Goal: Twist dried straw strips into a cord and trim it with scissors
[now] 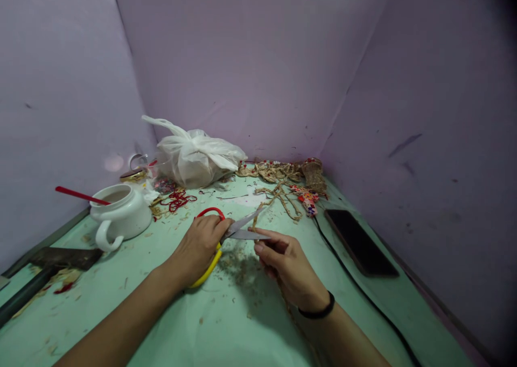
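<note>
My left hand [202, 246] is wrapped round the handles of a pair of scissors [247, 234] with one red and one yellow loop. The blades point right and stand apart, with a brown twine [255, 220] passing between them. Thumb and fingers of my right hand [285, 259], which has a black band at the wrist, pinch that twine just by the lower blade. Part of the twine runs on beyond the blades to loose strands on the table, and another part trails down below my right hand.
A white pot [137, 216] with a red stick and a hammer [67, 256] are at left. Behind lie a white plastic bag [197, 160], red thread [177, 199] and twine pieces [278, 170]. At right are a phone [361, 243], a black cable [351, 275] and a patterned fabric piece [307, 199].
</note>
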Demonstrator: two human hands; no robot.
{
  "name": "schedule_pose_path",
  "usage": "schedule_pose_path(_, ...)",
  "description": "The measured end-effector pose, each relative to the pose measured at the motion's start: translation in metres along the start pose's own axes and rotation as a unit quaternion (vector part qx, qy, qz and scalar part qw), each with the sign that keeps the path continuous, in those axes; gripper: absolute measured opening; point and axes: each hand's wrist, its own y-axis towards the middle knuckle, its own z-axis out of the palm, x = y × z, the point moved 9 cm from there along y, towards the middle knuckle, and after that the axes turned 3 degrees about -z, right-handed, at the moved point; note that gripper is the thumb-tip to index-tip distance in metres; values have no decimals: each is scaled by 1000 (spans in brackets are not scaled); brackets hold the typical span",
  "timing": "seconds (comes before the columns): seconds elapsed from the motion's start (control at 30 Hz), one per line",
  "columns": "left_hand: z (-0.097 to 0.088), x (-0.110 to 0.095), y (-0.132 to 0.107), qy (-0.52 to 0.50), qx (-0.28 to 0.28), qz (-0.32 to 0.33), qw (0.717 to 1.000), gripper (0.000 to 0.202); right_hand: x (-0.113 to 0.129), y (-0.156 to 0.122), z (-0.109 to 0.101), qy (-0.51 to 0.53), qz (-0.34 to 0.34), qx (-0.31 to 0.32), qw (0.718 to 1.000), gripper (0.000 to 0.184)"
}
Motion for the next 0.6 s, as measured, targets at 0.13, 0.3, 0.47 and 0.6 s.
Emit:
schedule_pose_path(0.13,1,-4,2,6,4,12,1000,41,-4,-1,5,-32,7,34,999,39)
schedule_pose_path(0.3,1,-9,2,-15,13,30,999,34,-4,0,10,-22,-1,66,998,34)
schedule_pose_path(0.47,0,-11,2,-46,13,35,998,30,-4,-1,10,-30,-1,67,997,34)
schedule_pose_path(0.6,-2,-11,1,-74,26,34,996,31,0,-1,11,-47,-23,80,995,28)
